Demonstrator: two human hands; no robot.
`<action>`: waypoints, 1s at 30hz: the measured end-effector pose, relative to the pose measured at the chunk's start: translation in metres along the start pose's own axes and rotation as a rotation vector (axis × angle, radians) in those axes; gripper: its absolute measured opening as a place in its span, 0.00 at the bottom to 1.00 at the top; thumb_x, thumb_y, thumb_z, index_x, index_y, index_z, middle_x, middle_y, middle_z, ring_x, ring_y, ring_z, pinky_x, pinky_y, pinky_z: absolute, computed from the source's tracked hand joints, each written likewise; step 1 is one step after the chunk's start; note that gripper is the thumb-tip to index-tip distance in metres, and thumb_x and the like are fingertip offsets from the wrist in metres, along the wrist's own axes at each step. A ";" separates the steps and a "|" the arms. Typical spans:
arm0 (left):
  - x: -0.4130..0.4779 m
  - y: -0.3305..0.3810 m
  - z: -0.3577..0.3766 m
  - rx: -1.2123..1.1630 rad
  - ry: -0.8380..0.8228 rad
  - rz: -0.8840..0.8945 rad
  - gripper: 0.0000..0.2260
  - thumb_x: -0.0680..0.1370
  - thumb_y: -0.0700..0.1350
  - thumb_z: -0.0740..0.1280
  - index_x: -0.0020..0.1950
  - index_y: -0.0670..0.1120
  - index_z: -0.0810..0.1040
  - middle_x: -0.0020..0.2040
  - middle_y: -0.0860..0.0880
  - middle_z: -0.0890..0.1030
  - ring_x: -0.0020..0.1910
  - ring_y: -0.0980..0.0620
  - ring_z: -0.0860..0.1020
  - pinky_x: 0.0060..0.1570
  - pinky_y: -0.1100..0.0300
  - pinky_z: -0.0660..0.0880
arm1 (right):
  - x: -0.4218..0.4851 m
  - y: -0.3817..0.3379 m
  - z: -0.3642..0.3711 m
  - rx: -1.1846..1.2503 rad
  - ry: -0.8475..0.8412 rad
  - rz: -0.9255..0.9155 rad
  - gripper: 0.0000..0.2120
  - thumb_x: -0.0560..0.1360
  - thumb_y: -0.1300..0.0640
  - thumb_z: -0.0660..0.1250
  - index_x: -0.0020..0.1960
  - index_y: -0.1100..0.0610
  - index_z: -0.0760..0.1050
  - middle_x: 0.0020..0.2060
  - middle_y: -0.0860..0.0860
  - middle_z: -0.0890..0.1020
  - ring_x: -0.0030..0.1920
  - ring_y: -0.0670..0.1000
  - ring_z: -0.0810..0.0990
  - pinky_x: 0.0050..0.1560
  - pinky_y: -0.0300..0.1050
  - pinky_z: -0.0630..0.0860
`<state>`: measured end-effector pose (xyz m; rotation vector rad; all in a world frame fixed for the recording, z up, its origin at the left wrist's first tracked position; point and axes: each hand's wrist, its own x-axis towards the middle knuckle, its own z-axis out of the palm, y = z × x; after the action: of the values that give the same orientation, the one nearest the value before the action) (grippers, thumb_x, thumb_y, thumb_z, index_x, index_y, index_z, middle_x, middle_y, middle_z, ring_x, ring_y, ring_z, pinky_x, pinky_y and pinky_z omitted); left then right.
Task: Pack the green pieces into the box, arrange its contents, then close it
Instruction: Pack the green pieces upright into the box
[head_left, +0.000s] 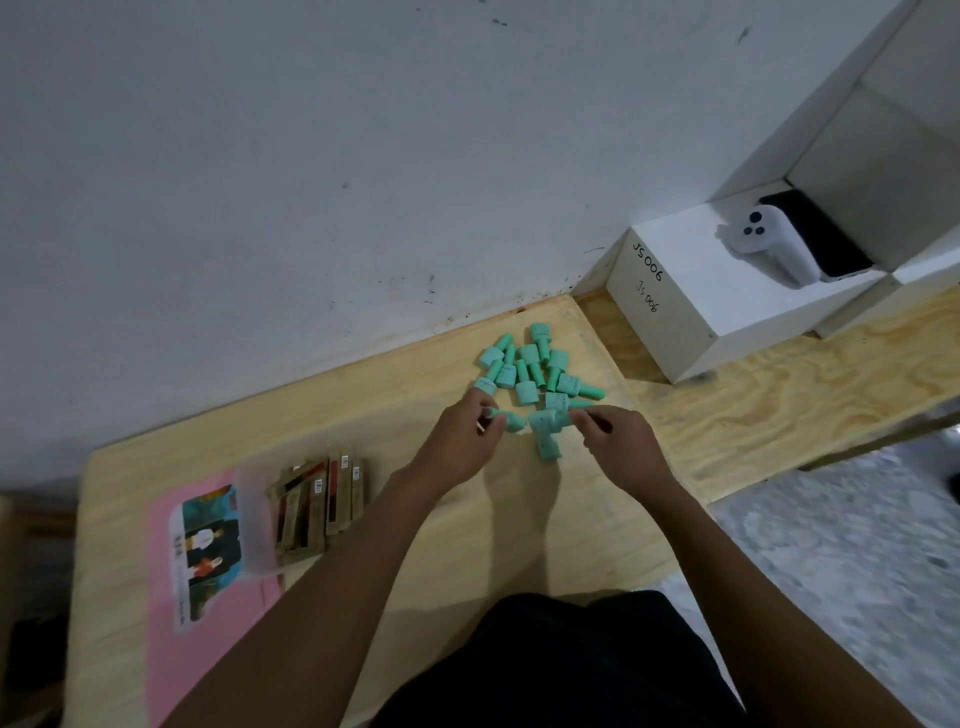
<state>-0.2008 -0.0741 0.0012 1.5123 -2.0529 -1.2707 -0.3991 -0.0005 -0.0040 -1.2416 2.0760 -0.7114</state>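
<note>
Several green bottle-shaped pieces (535, 371) lie in a loose heap on the wooden table (519, 530), near the wall. My left hand (462, 441) sits at the heap's near left edge and pinches the thin end of one green piece (508, 419). My right hand (621, 449) is at the near right edge, its fingertips closed on the tip of another green piece (576, 405). More green pieces (546, 434) lie between the two hands. A clear plastic box (257, 519) holding brown packets (317, 501) stands to the left, open on top.
A pink sheet with a printed picture (208, 551) lies under the box at the table's left. White cubes (691, 296) stand at the back right, one bearing a white controller (769, 244) and a dark device. The wall runs along the table's far edge.
</note>
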 end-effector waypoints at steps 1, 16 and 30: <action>-0.003 -0.002 -0.012 -0.060 -0.001 -0.027 0.07 0.78 0.47 0.64 0.51 0.44 0.73 0.40 0.46 0.81 0.33 0.51 0.77 0.36 0.54 0.77 | -0.001 -0.008 0.001 0.023 -0.011 -0.022 0.15 0.79 0.48 0.63 0.50 0.58 0.82 0.38 0.50 0.83 0.38 0.51 0.80 0.41 0.50 0.78; -0.034 -0.074 -0.088 -0.205 0.357 -0.178 0.11 0.76 0.50 0.67 0.44 0.43 0.76 0.34 0.48 0.83 0.24 0.63 0.74 0.30 0.64 0.70 | 0.032 -0.104 0.092 -0.320 -0.238 -0.356 0.13 0.77 0.46 0.66 0.52 0.53 0.83 0.46 0.47 0.84 0.44 0.47 0.80 0.45 0.45 0.77; -0.014 -0.092 -0.055 0.235 0.234 -0.088 0.07 0.78 0.48 0.63 0.50 0.46 0.75 0.40 0.45 0.81 0.40 0.45 0.79 0.38 0.52 0.75 | 0.042 -0.105 0.132 -0.846 -0.100 -0.611 0.15 0.78 0.47 0.60 0.49 0.55 0.81 0.44 0.51 0.82 0.44 0.55 0.80 0.36 0.44 0.64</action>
<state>-0.1013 -0.0936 -0.0358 1.7770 -2.0563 -0.8544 -0.2587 -0.1002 -0.0273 -2.3705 1.9560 0.0544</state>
